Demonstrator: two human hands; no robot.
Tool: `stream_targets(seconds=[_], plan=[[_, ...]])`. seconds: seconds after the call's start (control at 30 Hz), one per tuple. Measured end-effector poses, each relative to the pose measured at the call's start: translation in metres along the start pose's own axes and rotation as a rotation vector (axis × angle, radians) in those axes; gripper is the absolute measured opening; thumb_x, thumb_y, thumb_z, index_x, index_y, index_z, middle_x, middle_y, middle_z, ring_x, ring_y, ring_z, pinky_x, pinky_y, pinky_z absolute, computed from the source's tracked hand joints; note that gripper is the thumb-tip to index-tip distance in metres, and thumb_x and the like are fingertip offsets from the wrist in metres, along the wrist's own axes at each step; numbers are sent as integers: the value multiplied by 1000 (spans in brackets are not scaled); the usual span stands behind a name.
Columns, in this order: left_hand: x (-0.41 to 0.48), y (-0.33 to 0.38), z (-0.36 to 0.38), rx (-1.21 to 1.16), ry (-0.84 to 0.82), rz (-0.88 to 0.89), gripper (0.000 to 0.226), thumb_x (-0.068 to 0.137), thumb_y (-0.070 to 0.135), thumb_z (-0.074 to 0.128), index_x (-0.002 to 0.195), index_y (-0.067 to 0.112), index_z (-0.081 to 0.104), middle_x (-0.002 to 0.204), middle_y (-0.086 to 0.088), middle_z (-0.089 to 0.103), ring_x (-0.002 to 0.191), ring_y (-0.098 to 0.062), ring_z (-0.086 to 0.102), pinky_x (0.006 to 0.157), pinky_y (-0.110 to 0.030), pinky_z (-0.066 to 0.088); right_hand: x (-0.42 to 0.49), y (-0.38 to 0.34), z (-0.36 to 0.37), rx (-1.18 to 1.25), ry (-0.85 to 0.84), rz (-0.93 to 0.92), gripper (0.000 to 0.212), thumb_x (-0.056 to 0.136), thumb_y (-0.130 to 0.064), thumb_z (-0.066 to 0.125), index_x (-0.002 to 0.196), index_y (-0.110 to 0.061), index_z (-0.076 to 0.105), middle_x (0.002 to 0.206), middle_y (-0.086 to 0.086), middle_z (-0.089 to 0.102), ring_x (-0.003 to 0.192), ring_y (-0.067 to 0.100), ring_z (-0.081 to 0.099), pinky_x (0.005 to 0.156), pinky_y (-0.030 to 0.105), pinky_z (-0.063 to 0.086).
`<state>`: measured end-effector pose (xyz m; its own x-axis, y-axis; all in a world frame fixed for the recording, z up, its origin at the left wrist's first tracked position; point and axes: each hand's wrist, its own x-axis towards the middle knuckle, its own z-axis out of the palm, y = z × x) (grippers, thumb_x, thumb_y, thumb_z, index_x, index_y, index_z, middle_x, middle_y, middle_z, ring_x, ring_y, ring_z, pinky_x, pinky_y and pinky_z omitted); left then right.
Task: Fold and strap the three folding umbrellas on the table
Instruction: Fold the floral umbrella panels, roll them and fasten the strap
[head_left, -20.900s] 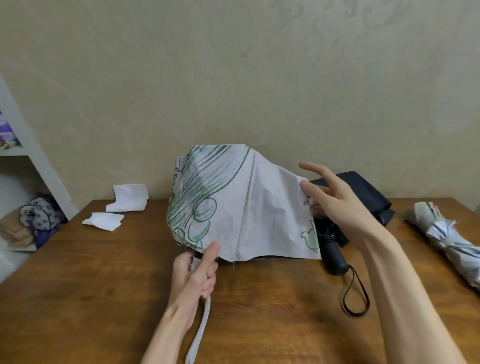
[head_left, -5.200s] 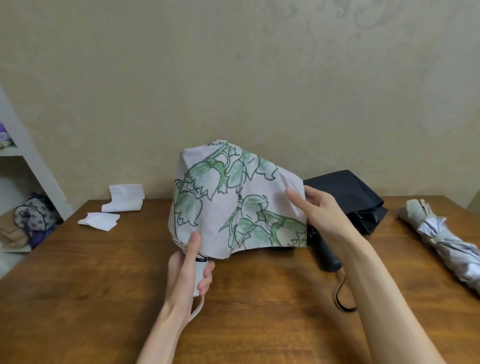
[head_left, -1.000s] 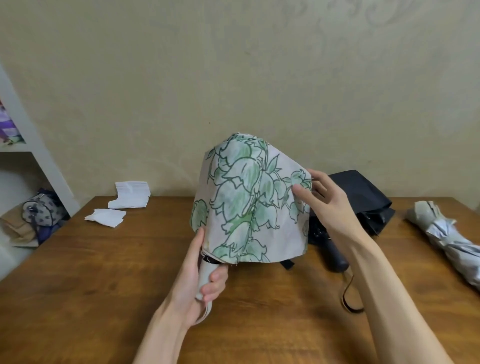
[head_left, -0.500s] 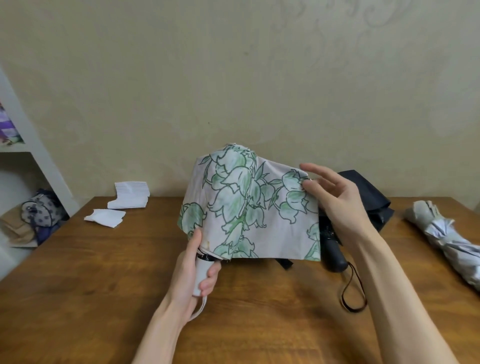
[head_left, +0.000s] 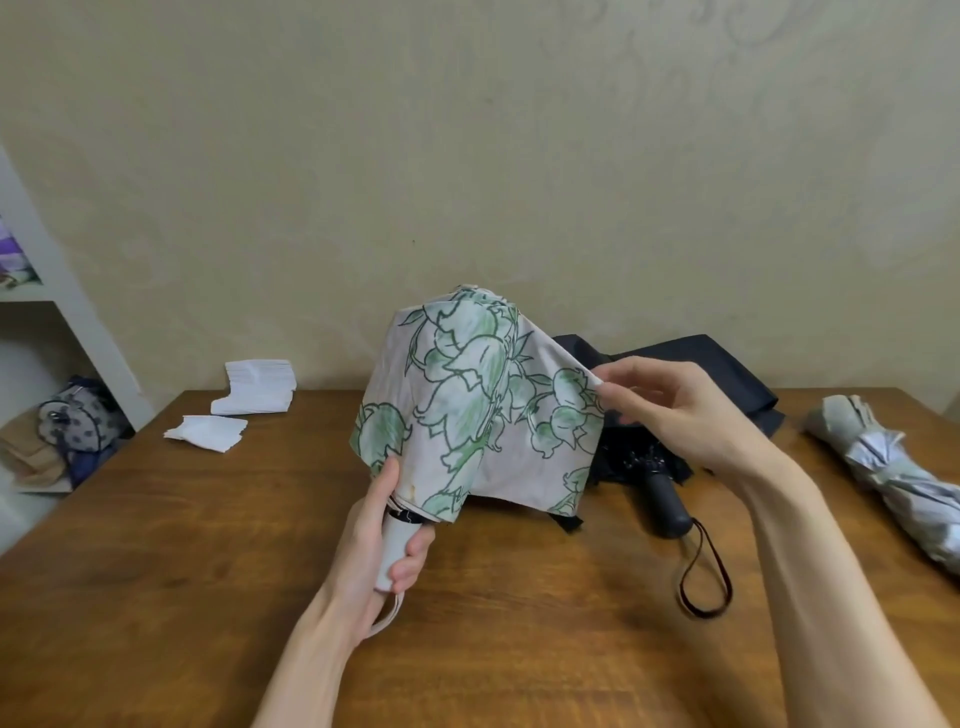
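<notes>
The L hand (head_left: 363, 551) is wrapped round the white handle (head_left: 397, 540) of the flower umbrella (head_left: 467, 405), held up off the counter (head_left: 208, 545). The umbrella's long way runs from the handle up & a bit away. A loose flap of cloth sticks out to the R side. The R hand (head_left: 680, 415) is right there, and its fingers (head_left: 636, 370) pinch the flap's edge. So the R hand is nearer for the next fold, prob. wrapping that flap round. The black umbrella (head_left: 701, 364) & grey umbrella (head_left: 893, 478) lie on the counter to the R.
</notes>
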<state>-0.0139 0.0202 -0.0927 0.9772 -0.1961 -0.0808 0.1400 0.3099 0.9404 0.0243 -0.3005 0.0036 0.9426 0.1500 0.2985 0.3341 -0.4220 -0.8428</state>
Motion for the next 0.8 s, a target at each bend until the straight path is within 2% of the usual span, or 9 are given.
stream_targets(seconds=[0.13, 0.27, 0.33, 0.43, 0.5, 0.6, 0.63, 0.73, 0.8], plan=[[1, -1, 4, 53, 29, 30, 78, 78, 83, 64, 117, 16, 74, 62, -6, 41, 42, -12, 30, 37, -23, 23, 4, 3, 13, 26, 127, 10, 11, 102, -24, 71, 101, -15, 77, 100, 2, 82, 97, 24, 78, 87, 37, 65], [0, -2, 9, 86, 91, 45, 68, 91, 76, 53, 117, 18, 76, 62, -6, 43, 43, -12, 31, 38, -24, 23, 8, 0, 21, 242, 261, 49, 13, 105, -17, 68, 104, -6, 72, 97, 10, 83, 96, 26, 80, 86, 39, 67], [1, -2, 11, 96, 114, 41, 68, 93, 72, 51, 114, 11, 74, 62, -7, 46, 44, -13, 32, 38, -24, 24, 9, -2, 22, 281, 302, 29, 13, 103, -15, 70, 104, -3, 73, 93, 11, 83, 90, 23, 79, 84, 39, 66], [1, -5, 17, 107, 130, 36, 69, 95, 69, 50, 106, 4, 71, 64, -11, 50, 45, -16, 35, 39, -25, 27, 9, -13, 31, 358, 332, 17, 10, 103, -17, 70, 103, -7, 73, 91, 2, 82, 84, 12, 75, 78, 28, 63], [1, -6, 20, 114, 137, 40, 68, 96, 69, 50, 102, 4, 69, 63, -11, 49, 45, -16, 36, 39, -25, 26, 9, -21, 38, 396, 296, 47, 12, 103, -23, 70, 109, -12, 71, 96, -2, 81, 88, 10, 75, 76, 24, 61], [0, -6, 24, 120, 138, 59, 65, 97, 68, 48, 100, 5, 67, 62, -8, 47, 45, -16, 34, 39, -26, 25, 7, -26, 53, 390, 137, 183, 58, 90, -40, 83, 138, -25, 54, 119, -8, 76, 102, 9, 77, 84, 28, 63], [-1, -6, 25, 121, 132, 72, 66, 98, 67, 48, 101, 4, 66, 62, -8, 47, 45, -16, 34, 39, -27, 24, 6, -28, 60, 381, 78, 226, 68, 84, -43, 87, 140, -30, 50, 119, -13, 76, 102, 6, 77, 85, 28, 63], [-3, -6, 31, 147, 114, 119, 72, 99, 65, 48, 100, -5, 63, 62, -10, 46, 45, -17, 33, 40, -27, 23, 2, -33, 89, 487, -30, 213, 47, 87, -24, 88, 126, -29, 62, 114, -13, 81, 105, 8, 78, 90, 29, 64], [-4, -6, 36, 178, 98, 146, 71, 100, 63, 48, 95, -6, 64, 63, -13, 46, 45, -18, 33, 40, -28, 23, 4, -33, 105, 557, -42, 210, 52, 87, -21, 89, 134, -24, 66, 122, -5, 80, 113, 15, 77, 99, 39, 63]])
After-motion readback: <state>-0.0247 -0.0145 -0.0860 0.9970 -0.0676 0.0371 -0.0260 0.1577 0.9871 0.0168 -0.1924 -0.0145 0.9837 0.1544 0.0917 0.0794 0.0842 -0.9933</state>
